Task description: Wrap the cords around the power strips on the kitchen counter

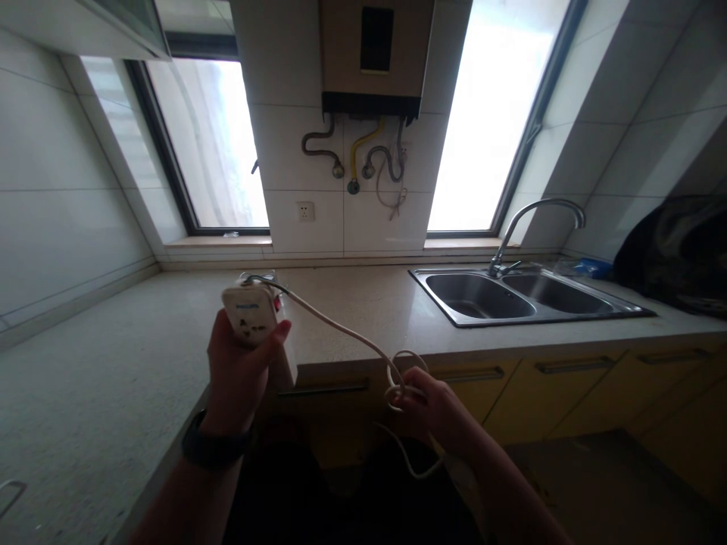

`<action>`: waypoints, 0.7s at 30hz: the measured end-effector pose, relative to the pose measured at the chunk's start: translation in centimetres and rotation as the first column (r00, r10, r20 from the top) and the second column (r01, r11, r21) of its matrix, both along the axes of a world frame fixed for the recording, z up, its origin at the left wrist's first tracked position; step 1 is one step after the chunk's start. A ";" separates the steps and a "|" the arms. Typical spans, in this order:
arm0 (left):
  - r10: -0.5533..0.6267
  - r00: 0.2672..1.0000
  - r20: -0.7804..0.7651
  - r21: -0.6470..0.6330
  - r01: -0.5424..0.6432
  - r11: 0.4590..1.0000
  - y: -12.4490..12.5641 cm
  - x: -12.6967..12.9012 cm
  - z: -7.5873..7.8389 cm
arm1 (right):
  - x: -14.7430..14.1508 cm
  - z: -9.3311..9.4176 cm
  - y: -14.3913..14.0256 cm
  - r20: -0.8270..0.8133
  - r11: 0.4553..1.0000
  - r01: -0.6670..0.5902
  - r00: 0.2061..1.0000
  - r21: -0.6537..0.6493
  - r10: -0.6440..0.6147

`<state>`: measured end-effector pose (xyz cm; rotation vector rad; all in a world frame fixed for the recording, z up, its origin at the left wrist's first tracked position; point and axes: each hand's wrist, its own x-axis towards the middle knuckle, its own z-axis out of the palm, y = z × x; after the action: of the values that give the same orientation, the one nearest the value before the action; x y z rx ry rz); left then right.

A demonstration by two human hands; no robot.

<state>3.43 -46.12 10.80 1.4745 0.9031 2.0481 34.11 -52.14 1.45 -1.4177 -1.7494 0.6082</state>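
A white power strip (250,303) with sockets and a red switch is gripped in my left hand (241,371), raised in front of the counter's edge. My thumb presses along its side, and my palm hides much of its lower part. From its top end a white cord (335,322) runs right and down to my right hand (429,397). The fingers there are closed around the cord, which makes loose loops about them. Below that hand another length of cord hangs in a curve; its end is hard to make out.
The pale countertop (352,303) runs along the wall and turns left. A double steel sink (443,318) with a curved faucet (539,204) is set in at right, beside a dark bag (681,253). A wall socket (305,211) sits below the water heater (378,57). Yellow drawers (568,390) line the front.
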 end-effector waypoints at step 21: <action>0.365 0.859 0.359 -0.216 -0.304 0.928 8.4 -9.6 -6.1 | 13.0 6.2 -5.3 -0.673 0.616 0.726 0.622 0.305 -0.400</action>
<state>-6.15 -37.77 4.73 0.8153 1.1740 2.3438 47.11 -57.42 7.63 -1.1342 -0.7840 0.0733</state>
